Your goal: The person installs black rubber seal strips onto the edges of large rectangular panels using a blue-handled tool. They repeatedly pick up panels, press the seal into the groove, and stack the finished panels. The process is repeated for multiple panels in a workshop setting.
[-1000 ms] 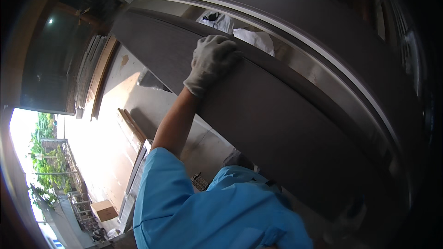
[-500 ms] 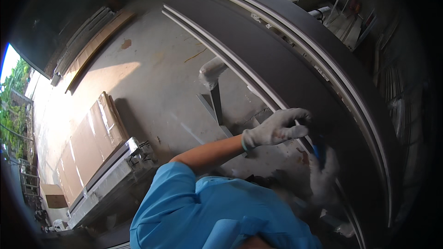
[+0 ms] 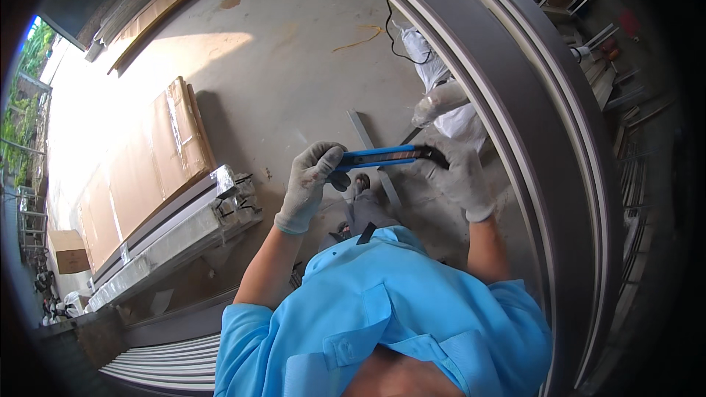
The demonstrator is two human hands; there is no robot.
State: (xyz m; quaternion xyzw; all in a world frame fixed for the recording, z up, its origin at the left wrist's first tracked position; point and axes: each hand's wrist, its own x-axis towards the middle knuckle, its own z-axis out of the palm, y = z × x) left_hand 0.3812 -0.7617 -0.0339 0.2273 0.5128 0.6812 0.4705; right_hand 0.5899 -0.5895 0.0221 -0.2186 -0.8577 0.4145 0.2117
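Note:
A blue and black utility knife lies nearly level between my gloved hands, in front of my body. My left hand is closed around its left end, the thumb along the handle. At the black right end, the fingers of my right hand close on the tip; they are slightly blurred. Both gloves are pale grey. To the right of my right hand runs a long dark grey panel with light edges, and neither hand touches it.
A second long panel lies beyond the first. Plastic-wrapped support parts and a metal leg stand beside it on the floor. Flat cardboard packs rest on a wrapped stack at left. Light-edged profiles lie at lower left.
Both hands have come away from the panel's edge to the front of my body. The utility knife, earlier by my right hand, is now between both hands. My view has turned right.

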